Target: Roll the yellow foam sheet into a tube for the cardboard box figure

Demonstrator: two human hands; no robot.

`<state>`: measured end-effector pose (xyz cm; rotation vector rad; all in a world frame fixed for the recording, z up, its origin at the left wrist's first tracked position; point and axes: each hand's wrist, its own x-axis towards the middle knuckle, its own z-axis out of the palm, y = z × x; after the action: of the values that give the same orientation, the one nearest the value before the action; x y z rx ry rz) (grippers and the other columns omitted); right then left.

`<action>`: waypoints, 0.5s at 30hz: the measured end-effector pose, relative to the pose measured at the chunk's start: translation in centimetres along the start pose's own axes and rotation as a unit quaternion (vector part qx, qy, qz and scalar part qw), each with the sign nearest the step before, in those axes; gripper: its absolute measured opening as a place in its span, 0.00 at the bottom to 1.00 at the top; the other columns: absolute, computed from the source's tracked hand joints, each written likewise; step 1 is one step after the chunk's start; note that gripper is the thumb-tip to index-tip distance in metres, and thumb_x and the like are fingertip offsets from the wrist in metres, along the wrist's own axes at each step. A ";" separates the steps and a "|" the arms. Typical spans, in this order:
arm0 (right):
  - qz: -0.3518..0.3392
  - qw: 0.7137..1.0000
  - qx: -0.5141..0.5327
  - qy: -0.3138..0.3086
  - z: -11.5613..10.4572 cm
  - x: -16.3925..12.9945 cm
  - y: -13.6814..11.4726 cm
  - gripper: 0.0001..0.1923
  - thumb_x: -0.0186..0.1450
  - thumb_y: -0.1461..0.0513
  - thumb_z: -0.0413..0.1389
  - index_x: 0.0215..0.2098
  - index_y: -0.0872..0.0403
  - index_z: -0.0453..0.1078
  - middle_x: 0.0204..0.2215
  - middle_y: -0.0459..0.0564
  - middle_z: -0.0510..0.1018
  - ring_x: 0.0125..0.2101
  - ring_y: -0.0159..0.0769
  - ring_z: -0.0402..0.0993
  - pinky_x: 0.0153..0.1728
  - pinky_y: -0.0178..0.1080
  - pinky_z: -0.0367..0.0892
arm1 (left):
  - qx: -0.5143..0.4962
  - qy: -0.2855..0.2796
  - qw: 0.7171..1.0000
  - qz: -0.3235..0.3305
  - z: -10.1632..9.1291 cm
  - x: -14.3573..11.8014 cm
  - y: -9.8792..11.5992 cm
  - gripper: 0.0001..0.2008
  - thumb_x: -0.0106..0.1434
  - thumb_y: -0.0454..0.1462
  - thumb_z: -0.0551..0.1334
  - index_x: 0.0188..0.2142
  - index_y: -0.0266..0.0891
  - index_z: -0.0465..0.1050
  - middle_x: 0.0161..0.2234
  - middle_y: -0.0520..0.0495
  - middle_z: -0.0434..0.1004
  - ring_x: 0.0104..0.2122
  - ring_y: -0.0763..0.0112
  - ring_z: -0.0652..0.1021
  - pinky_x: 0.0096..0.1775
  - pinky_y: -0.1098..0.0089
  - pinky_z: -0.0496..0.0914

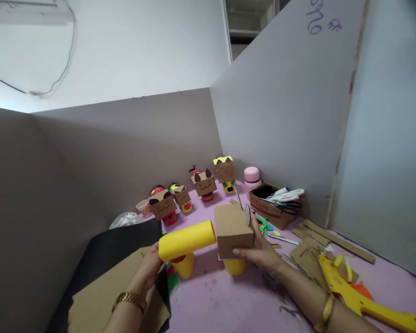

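Observation:
My left hand (149, 270) grips the near end of a yellow paper tube (187, 240) that lies sideways. Under the tube stand two short yellow tubes, one at the left (185, 267) and one at the right (235, 267). My right hand (260, 249) holds a brown cardboard box (233, 230) against the tube's far end, fingers wrapped around its side and underside. The whole figure rests on the pink table (229, 300).
Several cardboard box figures (204, 185) line the back wall, beside a pink bottle (252, 177). A carton (272, 210) holds markers and scissors. A yellow glue gun (353, 293), cardboard strips (333, 240), black sheet (125, 245) and brown cardboard (104, 296) lie around.

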<state>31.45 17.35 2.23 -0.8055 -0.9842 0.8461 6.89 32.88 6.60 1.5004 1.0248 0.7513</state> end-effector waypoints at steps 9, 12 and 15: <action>0.017 0.999 -0.040 -0.006 -0.3 -0.5 -0.1 0.61 0.44 0.56 0.70 0.65 0.42 0.35 0.60 0.53 0.61 0.58 0.46 0.59 0.54 0.50 0.57 | 0.010 -0.009 1.000 -0.012 0.3 0.0 -0.3 0.12 0.62 0.42 0.60 0.38 0.35 0.72 0.34 0.49 0.78 0.34 0.69 0.78 0.41 0.60 0.71; 0.014 1.000 -0.023 -0.013 0.0 -0.6 -0.6 0.59 0.45 0.55 0.69 0.65 0.42 0.39 0.57 0.53 0.66 0.55 0.47 0.63 0.53 0.51 0.58 | 0.019 -0.012 1.000 -0.010 0.3 0.2 -0.3 0.12 0.63 0.42 0.59 0.39 0.35 0.72 0.36 0.48 0.77 0.35 0.69 0.78 0.41 0.60 0.71; 0.012 1.000 -0.006 -0.022 0.3 -0.6 -0.8 0.58 0.45 0.54 0.69 0.65 0.43 0.41 0.54 0.54 0.70 0.50 0.49 0.69 0.51 0.52 0.61 | 0.029 -0.016 0.999 -0.004 0.4 0.3 -0.1 0.12 0.62 0.42 0.59 0.39 0.35 0.72 0.38 0.48 0.78 0.36 0.68 0.78 0.41 0.61 0.71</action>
<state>31.20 16.52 2.77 -0.8123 -1.0212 0.8829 7.35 32.96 6.39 1.5535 1.0354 0.6952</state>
